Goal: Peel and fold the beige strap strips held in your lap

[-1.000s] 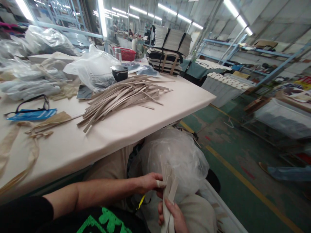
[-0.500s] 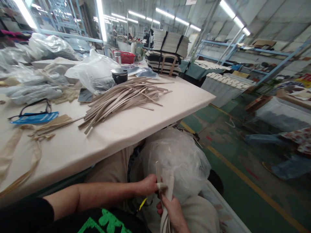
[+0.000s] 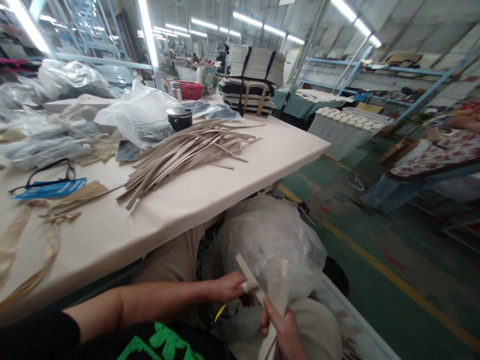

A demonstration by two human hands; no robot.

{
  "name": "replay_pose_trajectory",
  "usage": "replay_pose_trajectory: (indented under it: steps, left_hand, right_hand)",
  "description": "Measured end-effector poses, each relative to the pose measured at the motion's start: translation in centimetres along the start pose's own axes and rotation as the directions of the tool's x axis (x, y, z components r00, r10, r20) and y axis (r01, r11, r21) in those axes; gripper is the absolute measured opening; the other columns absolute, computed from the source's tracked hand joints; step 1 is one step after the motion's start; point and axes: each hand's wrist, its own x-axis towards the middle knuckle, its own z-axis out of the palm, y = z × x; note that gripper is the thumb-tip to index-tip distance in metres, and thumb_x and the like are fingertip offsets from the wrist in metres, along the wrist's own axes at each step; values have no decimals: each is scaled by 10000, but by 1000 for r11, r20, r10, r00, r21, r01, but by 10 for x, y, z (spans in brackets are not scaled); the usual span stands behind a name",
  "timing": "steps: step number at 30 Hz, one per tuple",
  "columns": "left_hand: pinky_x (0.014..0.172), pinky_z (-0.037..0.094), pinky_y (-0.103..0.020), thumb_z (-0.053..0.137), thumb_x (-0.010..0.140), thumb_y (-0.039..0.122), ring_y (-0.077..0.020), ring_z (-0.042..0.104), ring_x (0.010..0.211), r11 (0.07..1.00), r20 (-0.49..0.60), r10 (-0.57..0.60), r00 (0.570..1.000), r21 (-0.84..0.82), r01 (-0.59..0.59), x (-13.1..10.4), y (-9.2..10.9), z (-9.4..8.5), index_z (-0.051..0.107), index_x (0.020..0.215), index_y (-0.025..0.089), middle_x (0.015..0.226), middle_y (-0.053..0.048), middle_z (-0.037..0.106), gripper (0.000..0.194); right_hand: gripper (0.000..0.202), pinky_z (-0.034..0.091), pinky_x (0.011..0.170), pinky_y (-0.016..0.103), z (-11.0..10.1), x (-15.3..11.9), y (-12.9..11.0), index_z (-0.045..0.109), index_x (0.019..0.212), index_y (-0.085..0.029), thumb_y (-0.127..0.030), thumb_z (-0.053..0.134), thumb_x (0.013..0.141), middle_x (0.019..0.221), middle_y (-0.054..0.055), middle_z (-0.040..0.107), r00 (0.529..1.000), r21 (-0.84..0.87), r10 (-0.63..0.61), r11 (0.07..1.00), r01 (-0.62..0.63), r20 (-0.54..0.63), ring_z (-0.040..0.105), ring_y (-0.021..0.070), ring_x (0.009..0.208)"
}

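Note:
Over my lap, my right hand [image 3: 285,327] is wrapped round a bundle of flat beige strips [image 3: 276,285], whose ends fan upward. One strip [image 3: 245,267] slants away to the left from the others. My left hand [image 3: 230,287] is closed and pinches this slanting strip. A pale band shows at its fingertips; whether it is a finger wrap or material, I cannot tell. Beyond both hands sits a large clear plastic bag [image 3: 273,230]. On the table [image 3: 210,192] lies a loose pile of similar beige strips [image 3: 187,155].
Eyeglasses [image 3: 48,172] lie on a blue packet [image 3: 50,189] at the table's left. A dark lidded cup [image 3: 180,120] and a plastic-wrapped bundle [image 3: 138,115] stand behind the pile. A pale bin [image 3: 360,330] is at my right. Another person [image 3: 431,155] is across the aisle.
My right hand has moved right with the bundle, and one strip has separated toward my left hand, which stays nearly in place. The person across the aisle shows more fully.

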Motion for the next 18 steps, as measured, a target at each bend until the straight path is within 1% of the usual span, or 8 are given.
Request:
replay_pose_trajectory:
  steps: [2, 3, 5, 6, 8, 11, 15, 18]
  left_hand:
    - [643, 444, -254, 322, 756, 769, -151, 576, 642, 997, 7, -48, 999, -64, 49, 2, -8, 1, 656, 756, 104, 730, -87, 624, 744]
    - [627, 436, -252, 368, 745, 758, -146, 568, 632, 993, -24, -93, 995, -69, 91, 4, -13, 1, 656, 768, 101, 749, -86, 625, 717]
    - [592, 408, -243, 481, 715, 705, -132, 543, 610, 983, -135, -181, 974, -35, 178, 11, -23, 0, 658, 805, 99, 759, -72, 622, 638]
    - [583, 393, -237, 523, 705, 665, -127, 528, 606, 977, -198, -208, 958, -5, 211, 14, -28, -2, 658, 827, 98, 750, -61, 617, 596]
    - [590, 375, -231, 543, 723, 588, -123, 509, 626, 971, -284, -213, 935, 48, 236, 21, -34, -7, 656, 888, 99, 738, -43, 609, 529]
    - [622, 374, -229, 539, 752, 517, -128, 513, 671, 965, -332, -178, 926, 126, 231, 32, -35, -16, 643, 983, 115, 782, -33, 615, 476]
    - [622, 377, -245, 686, 624, 515, -162, 546, 684, 913, -399, -190, 897, 265, 312, 44, -29, -23, 615, 1063, 136, 818, -43, 624, 584]
    - [624, 373, -245, 760, 541, 478, -164, 549, 656, 854, -437, -194, 878, 364, 371, 54, -27, -25, 600, 1092, 157, 719, -19, 610, 658]
  right_hand:
    - [425, 372, 446, 240, -15, -3, -1, 614, 611, -172, -586, 645, 700, 460, -7, 520, 992, 153, -75, 984, 91, -103, 464, 120, 435]
    - [359, 392, 471, 229, -23, -4, 0, 624, 688, -180, -535, 677, 698, 518, -16, 544, 978, 255, -100, 956, 145, -183, 480, 117, 474]
    - [299, 414, 498, 206, -36, -5, 3, 619, 801, -194, -440, 735, 678, 621, -29, 569, 940, 438, -116, 862, 256, -322, 491, 105, 529]
    - [303, 413, 492, 196, -41, -5, 5, 614, 841, -198, -410, 749, 671, 660, -33, 571, 927, 499, -116, 815, 294, -356, 486, 97, 539]
    - [308, 388, 451, 178, -46, -3, 8, 611, 856, -195, -373, 765, 658, 674, -39, 553, 922, 576, -116, 750, 325, -369, 461, 82, 527]
    - [302, 370, 421, 169, -47, 0, 8, 618, 851, -183, -346, 772, 649, 674, -37, 548, 941, 635, -115, 711, 302, -319, 451, 74, 517]
    - [338, 395, 427, 170, -43, 3, 5, 617, 858, -177, -351, 791, 625, 672, -32, 577, 952, 668, -83, 694, 268, -296, 480, 79, 521]
    - [384, 419, 444, 163, -41, 5, 6, 618, 851, -164, -374, 810, 594, 674, -28, 603, 955, 668, -41, 706, 235, -293, 505, 76, 519]
